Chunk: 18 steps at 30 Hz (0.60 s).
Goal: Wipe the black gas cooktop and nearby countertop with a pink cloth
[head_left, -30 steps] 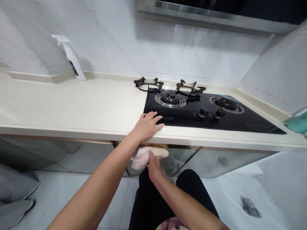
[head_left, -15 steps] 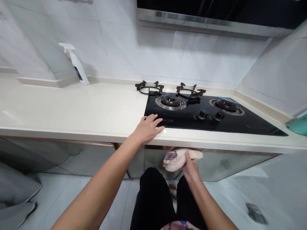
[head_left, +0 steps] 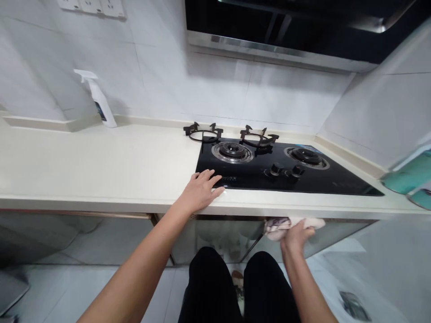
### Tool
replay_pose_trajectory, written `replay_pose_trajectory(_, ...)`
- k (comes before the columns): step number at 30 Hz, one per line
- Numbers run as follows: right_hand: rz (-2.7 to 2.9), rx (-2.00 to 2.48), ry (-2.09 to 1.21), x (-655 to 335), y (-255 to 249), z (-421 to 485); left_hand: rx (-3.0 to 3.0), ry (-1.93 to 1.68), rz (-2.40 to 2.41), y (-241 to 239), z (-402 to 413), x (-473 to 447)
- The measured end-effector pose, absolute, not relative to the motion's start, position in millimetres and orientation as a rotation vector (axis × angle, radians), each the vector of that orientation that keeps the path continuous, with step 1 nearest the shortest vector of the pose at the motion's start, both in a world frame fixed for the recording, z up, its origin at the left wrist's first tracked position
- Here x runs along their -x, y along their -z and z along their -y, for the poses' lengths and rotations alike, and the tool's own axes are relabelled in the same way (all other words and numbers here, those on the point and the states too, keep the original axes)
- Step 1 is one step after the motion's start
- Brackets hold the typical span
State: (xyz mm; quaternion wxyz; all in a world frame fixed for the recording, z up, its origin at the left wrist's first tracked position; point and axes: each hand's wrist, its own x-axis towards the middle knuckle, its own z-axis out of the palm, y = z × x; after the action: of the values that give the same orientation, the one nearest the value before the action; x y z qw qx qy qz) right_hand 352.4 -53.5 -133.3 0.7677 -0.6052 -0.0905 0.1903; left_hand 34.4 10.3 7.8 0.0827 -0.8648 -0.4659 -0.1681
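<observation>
My left hand (head_left: 201,190) lies with fingers spread on the front edge of the pale countertop (head_left: 134,170), its fingertips at the near left corner of the black gas stove (head_left: 249,177). Below the counter's edge, my right hand (head_left: 296,235) is closed on a folded whitish cloth (head_left: 278,229) with a dark patterned patch. The cloth is against the upper part of the glossy cabinet front (head_left: 222,235). Part of the cloth is hidden behind my hand.
Two black pan supports (head_left: 204,134) stand behind the stove's left burner (head_left: 232,151). A white spray bottle (head_left: 99,101) is at the back left. Overhead hangs a dark range hood (head_left: 279,49). Green containers (head_left: 406,177) stand at the right end.
My right hand has moved right along the cabinet front with the cloth. My left hand stays at the stove's corner. The view has tilted up a little.
</observation>
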Motion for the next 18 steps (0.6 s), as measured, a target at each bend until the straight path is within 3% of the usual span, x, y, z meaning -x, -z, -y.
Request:
replay_pose_trajectory(11,0.731,1.077,-1.065,-89.3,135.7,69.4,2.586,0.561,1.398,-6.5,-14.9,-31.9)
replay_pose_trajectory(18,0.700,0.993,-1.164,-129.2,130.0,76.3,2.583,0.522,1.397,-8.6,-12.3,-30.3)
